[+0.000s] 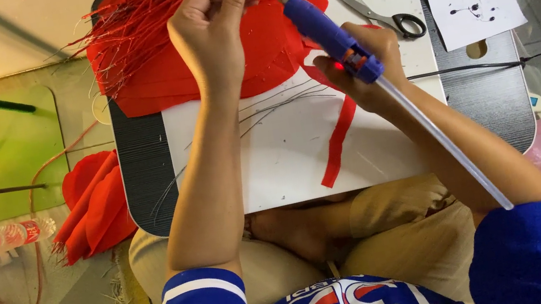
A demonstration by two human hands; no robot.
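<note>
My left hand (211,27) pinches a thin wire at the top middle of the frame, fingers squeezed together on it. My right hand (362,65) is wrapped tight around the blue plastic glue gun (328,38), and its tip points at that wire. Lots of thin wires wrapped in red (140,13) already lie in a pile on the flat red paper pieces (269,51) up top, so I think much is done. Some bare thin grey wires (277,104) and one long red paper strip (337,141) wait on the white board on my desk (287,164), so more is left.
</note>
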